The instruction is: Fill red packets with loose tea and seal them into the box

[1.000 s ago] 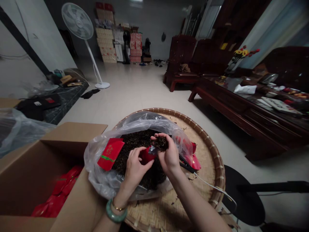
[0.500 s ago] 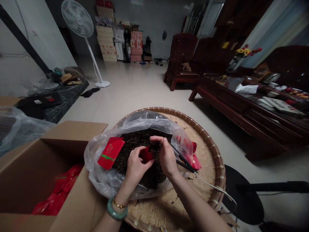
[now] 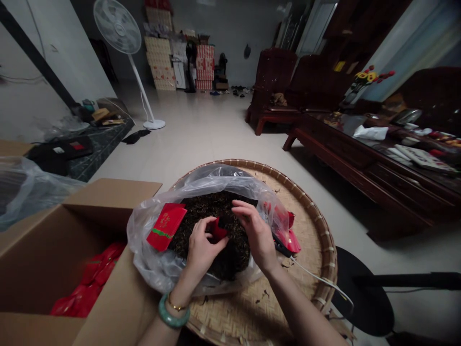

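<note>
My left hand (image 3: 202,244) grips a small red packet (image 3: 218,229) between thumb and fingers, its mouth spread toward the right. Dark, twisted dried leaves that look like loose tea (image 3: 201,204) fill a clear plastic bag (image 3: 144,262) beneath both hands. To the right of the packet, my right hand (image 3: 257,235) is raised over the leaves with its fingers apart and nothing visible in it. A stack of flat red packets (image 3: 166,226) with gold print and a green band lies on the left side of the bag.
A round woven bamboo tray (image 3: 317,211) carries the bag, more red packets (image 3: 293,241) and a black corded device (image 3: 283,246), partly hidden. An open cardboard box (image 3: 108,192) at left contains filled red packets (image 3: 93,276). Further off are a white fan (image 3: 139,86) and a dark wooden table (image 3: 360,158).
My right hand has drawn back to the right from the packet's mouth and its fingers have opened. Leaves that were at the mouth no longer show there. My left hand stays nearly still.
</note>
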`<act>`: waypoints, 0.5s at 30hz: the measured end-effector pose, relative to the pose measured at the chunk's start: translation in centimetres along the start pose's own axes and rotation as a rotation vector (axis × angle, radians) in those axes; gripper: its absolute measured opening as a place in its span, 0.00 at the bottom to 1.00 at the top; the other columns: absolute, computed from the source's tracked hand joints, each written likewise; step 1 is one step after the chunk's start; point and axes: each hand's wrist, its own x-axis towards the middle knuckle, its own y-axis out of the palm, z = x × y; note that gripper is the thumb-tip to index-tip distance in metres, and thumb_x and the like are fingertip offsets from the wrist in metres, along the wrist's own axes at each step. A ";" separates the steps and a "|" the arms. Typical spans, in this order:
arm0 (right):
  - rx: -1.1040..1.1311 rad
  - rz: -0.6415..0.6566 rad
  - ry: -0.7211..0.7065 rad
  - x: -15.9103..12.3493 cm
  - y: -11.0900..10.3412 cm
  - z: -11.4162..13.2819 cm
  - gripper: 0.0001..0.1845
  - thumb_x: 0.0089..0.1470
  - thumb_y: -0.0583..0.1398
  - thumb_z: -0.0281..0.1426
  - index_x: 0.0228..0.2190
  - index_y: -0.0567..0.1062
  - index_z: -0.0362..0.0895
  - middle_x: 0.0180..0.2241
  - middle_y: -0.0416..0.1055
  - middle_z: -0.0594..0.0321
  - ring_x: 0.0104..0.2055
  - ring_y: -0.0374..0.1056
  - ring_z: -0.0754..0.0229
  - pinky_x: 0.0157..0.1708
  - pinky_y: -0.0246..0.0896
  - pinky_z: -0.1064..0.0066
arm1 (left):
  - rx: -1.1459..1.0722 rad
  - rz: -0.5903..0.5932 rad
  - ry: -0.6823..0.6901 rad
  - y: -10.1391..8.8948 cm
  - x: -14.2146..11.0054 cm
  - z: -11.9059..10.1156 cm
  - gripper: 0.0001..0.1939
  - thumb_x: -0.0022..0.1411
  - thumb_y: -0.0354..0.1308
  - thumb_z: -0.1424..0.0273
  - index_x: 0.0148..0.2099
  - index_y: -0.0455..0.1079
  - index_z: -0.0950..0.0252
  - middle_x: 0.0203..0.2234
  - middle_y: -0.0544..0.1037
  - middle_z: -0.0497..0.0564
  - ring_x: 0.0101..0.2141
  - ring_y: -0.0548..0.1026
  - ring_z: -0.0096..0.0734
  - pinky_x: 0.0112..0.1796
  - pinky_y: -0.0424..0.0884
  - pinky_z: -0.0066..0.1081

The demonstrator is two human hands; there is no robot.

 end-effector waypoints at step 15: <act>-0.342 0.039 0.029 -1.2 -0.2 -2.0 0.08 0.46 0.63 0.26 0.30 0.79 0.49 0.33 0.67 0.60 0.32 0.66 0.60 0.29 0.67 0.71 | 0.025 -0.044 0.050 0.1 -0.3 0.0 0.18 0.47 0.63 0.73 0.43 0.67 0.63 0.38 0.72 0.52 0.39 0.73 0.36 0.32 0.76 0.32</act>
